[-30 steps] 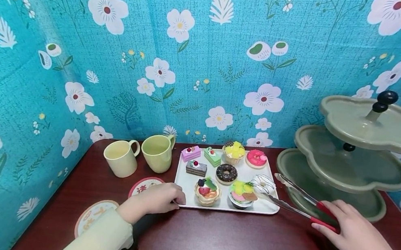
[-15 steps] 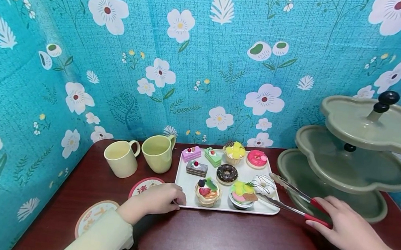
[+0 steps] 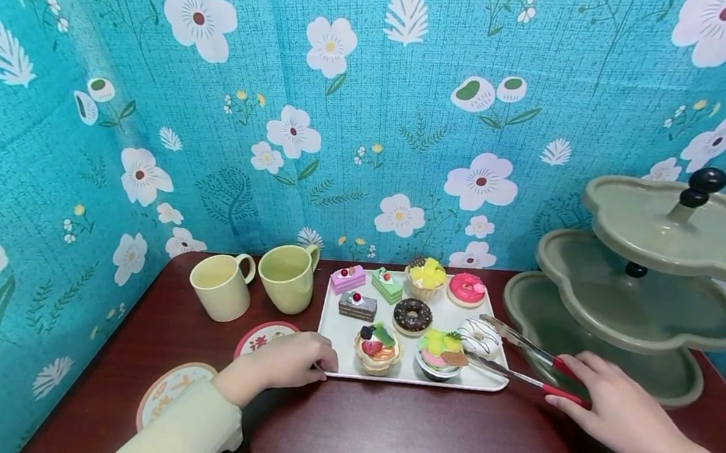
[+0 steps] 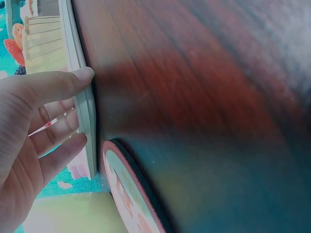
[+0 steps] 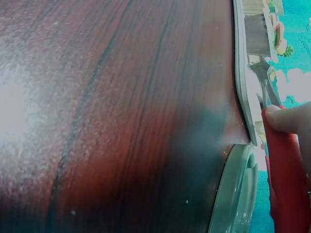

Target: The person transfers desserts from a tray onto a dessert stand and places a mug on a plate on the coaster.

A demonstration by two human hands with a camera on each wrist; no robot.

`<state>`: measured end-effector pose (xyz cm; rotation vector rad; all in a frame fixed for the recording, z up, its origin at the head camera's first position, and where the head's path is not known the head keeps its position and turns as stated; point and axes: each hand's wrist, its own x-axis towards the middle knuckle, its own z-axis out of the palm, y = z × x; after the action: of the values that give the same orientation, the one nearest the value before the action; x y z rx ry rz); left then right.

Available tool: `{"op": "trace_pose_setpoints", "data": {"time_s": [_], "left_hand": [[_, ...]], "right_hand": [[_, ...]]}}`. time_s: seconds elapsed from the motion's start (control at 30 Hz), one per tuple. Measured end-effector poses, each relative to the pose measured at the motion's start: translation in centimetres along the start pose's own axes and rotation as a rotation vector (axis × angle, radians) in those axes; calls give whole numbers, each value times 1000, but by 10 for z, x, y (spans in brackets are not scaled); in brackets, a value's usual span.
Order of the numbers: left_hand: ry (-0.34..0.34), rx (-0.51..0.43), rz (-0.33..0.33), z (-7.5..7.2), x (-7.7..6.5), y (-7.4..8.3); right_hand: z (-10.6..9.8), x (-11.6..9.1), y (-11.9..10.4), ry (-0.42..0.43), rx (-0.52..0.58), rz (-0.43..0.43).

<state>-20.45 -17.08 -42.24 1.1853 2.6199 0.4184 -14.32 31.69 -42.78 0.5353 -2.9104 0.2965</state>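
My left hand holds the near left corner of a white rectangular tray; in the left wrist view the thumb presses its rim while the fingers curl at the other side. With my right hand I grip the red handles of metal tongs. Their two tips stand apart, on either side of a white striped donut; whether they touch it cannot be told. A fruit-topped cupcake sits beside the lower tip. Also on the tray are a chocolate donut, a pink donut and a fruit tart.
A three-tier green stand rises at the right, close to my right hand. Two mugs, one cream and one green, stand left of the tray. Round coasters lie by my left arm. Small cake slices fill the tray's left side.
The tongs and my right hand have moved left, bringing the tips from the tray's right edge to around the white donut. My left hand stays at the tray corner.
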Motion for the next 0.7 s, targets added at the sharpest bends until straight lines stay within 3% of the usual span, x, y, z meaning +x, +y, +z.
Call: {"op": "trace_pose_setpoints", "data": {"time_s": [0.7], "left_hand": [[5, 5, -25, 0, -1, 2]], "right_hand": [[2, 6, -3, 73, -18, -80]]}}
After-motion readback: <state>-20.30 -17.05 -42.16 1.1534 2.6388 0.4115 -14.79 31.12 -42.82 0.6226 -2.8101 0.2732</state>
